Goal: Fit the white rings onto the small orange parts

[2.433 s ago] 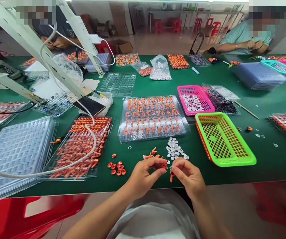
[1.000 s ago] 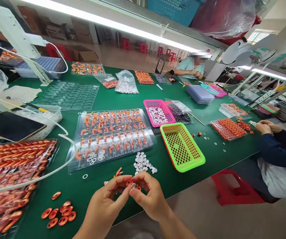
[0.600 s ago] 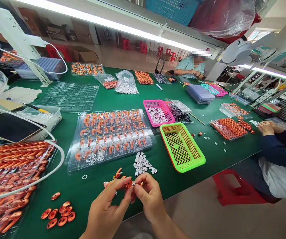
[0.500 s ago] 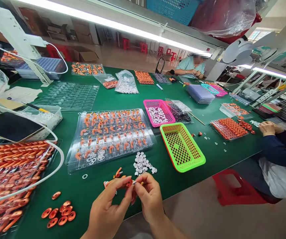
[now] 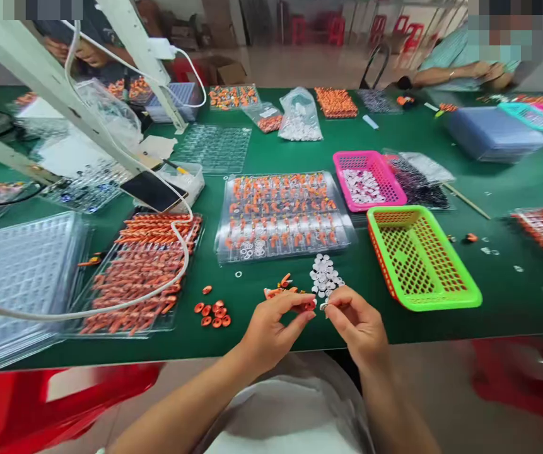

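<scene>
My left hand (image 5: pixel 274 328) pinches a small orange round part (image 5: pixel 309 305) between thumb and fingertips. Just to its right, my right hand (image 5: pixel 360 325) is closed in a pinch on a tiny pale piece (image 5: pixel 323 306), too small to name. A slight gap separates the two hands' fingertips. Behind them lies a pile of white discs (image 5: pixel 324 272), and several orange pieces (image 5: pixel 284 285) lie partly hidden beyond my left hand. Left of that hand, orange dished discs (image 5: pixel 214 313) are scattered on the green table (image 5: pixel 247 296).
A clear tray of orange parts (image 5: pixel 280 211) has white rings on its front left. Right of it stand a pink basket (image 5: pixel 397 189) with white pieces and a green basket (image 5: pixel 470 296). A white cable (image 5: pixel 176 277) crosses the orange-filled tray at left. Co-workers sit across the table.
My view has swung left, showing more trays there. My fingertips, together before, are now slightly apart, with the orange part staying in my left hand.
</scene>
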Available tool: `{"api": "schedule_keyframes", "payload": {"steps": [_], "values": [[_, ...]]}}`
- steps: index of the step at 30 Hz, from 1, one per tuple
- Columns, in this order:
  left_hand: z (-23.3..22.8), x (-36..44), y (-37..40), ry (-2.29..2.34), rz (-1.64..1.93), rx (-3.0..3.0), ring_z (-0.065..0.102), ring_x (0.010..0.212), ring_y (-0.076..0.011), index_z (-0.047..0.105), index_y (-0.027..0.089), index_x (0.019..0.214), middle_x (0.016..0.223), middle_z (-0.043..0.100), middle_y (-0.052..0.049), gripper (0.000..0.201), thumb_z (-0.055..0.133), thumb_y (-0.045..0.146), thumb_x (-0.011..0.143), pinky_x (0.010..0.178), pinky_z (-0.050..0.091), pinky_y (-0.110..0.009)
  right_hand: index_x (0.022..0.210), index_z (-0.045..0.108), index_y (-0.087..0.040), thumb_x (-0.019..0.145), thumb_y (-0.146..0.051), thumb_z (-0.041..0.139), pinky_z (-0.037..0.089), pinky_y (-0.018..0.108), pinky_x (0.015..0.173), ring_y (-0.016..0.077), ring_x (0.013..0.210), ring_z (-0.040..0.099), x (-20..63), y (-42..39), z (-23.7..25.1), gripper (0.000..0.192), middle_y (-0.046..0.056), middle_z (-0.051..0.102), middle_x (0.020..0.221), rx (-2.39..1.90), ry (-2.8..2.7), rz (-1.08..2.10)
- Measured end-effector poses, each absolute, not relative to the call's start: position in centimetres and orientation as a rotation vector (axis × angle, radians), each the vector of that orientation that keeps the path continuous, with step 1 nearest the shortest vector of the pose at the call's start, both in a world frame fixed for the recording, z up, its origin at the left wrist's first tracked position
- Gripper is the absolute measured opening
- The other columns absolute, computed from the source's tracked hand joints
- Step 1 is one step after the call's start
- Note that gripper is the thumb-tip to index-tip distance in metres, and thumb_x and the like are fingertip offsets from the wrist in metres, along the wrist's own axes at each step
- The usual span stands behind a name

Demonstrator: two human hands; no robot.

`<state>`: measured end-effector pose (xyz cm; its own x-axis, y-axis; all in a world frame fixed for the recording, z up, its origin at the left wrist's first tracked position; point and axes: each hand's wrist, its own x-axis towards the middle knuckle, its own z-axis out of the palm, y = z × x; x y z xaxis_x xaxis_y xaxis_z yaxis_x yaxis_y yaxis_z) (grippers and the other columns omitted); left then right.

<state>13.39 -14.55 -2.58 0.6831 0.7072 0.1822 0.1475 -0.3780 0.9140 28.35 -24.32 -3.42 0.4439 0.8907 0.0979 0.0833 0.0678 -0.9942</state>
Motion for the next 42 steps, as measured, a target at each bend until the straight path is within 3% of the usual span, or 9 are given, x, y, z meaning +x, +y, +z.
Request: {"api": "schedule_keyframes", "payload": {"steps": [14, 36, 42], "values": [[-3.2, 12.9, -14.0, 0.487, 0.69, 2.098, 0.065, 0.081, -0.0164, 0.066, 0.016, 0.111, 0.091, 0.074, -0.005, 0.023, 0.062, 0.014, 0.088, 0.08, 0.052, -0.031, 0.078, 0.055, -0.02, 0.092, -0.022, 0.054, 0.038, 0.026, 0.06, 0.0129, 0.066, 0.049, 28.6, -23.8, -2.0, 0.014, -0.001, 0.052, 0.075, -1.629, -1.223, 0.863], [-3.1, 13.1, -14.5, 0.659, 0.628, 2.026, 0.067, 0.078, -0.0145, 0.068, 0.02, 0.102, 0.084, 0.073, -0.002, 0.017, 0.066, 0.016, 0.086, 0.076, 0.052, -0.027, 0.079, 0.057, -0.021, 0.089, -0.02, 0.055, 0.042, 0.025, 0.061, 0.0134, 0.067, 0.052, 27.6, -23.7, -3.0, 0.01, -0.001, 0.057, 0.076, -1.643, -1.087, 0.813], [-3.6, 13.0, -14.4, 0.623, 0.657, 2.1, 0.066, 0.078, -0.0163, 0.067, 0.021, 0.103, 0.086, 0.074, -0.003, 0.018, 0.066, 0.016, 0.086, 0.075, 0.051, -0.03, 0.077, 0.057, -0.02, 0.087, -0.022, 0.056, 0.04, 0.024, 0.054, 0.012, 0.059, 0.05, 27.6, -23.6, -2.9, 0.01, -0.001, 0.056, 0.071, -1.7, -1.057, 0.844]]}}
